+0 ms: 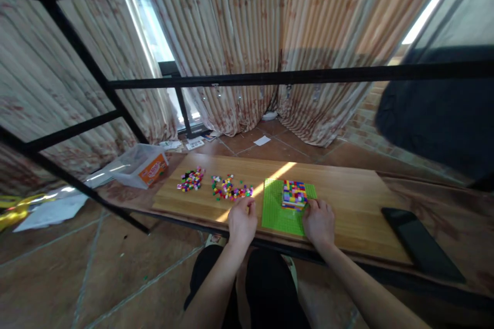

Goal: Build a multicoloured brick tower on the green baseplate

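A block built of small multicoloured toy bricks [294, 195] stands on a green studded baseplate [272, 216] on the wooden board. At its front right corner is my right hand [319, 221], fingers curled and tips against or very close to the bricks; anything pinched there is hidden. My left hand [243, 222] is over the board's front edge, left of the baseplate, with thumb and fingers drawn together. Whatever it may hold is too small to make out. Just beyond it lies a loose scatter of toy bricks [232, 191], with another brick pile [192, 180] farther left.
A clear plastic box [141, 165] with an orange label stands left of the wooden board [347, 190]. On the right lies a dark flat device [420, 241], like a phone or tablet. A black metal bar [247, 80] crosses beyond the board, before the curtains [239, 25].
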Demonstrator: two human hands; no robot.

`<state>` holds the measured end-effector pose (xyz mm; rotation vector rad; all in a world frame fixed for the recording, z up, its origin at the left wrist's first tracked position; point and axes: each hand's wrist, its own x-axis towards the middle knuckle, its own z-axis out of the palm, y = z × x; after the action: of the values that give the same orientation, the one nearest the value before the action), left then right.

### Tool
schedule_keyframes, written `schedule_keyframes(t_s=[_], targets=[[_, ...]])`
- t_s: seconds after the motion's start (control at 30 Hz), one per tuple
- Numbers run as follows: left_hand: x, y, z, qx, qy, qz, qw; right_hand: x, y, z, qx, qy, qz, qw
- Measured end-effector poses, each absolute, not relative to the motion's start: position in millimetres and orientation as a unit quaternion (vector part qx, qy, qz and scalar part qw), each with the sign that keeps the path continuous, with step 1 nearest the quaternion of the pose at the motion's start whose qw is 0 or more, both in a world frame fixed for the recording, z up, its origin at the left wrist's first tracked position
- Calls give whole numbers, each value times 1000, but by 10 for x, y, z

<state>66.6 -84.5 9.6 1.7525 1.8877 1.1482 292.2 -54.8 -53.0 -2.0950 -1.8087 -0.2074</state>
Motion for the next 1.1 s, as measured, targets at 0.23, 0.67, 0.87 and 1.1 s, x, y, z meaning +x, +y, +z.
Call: schedule_keyframes(t_s=[0.23, 0.67, 0.87, 1.1], targets=[[-188, -884, -162, 468, 804, 347, 120, 3037, -503, -665, -724, -662, -110, 161], [-518, -339, -222, 521, 812, 243, 104, 3163, -477, -782, -702, -677, -179, 130], [-513, -340, -266, 541, 794, 258, 101, 3205, -462, -798, -702, -681, -166, 127], [-536, -332, -312, 518, 728, 401, 202, 3184, -471, -773, -715, -669, -155, 130]])
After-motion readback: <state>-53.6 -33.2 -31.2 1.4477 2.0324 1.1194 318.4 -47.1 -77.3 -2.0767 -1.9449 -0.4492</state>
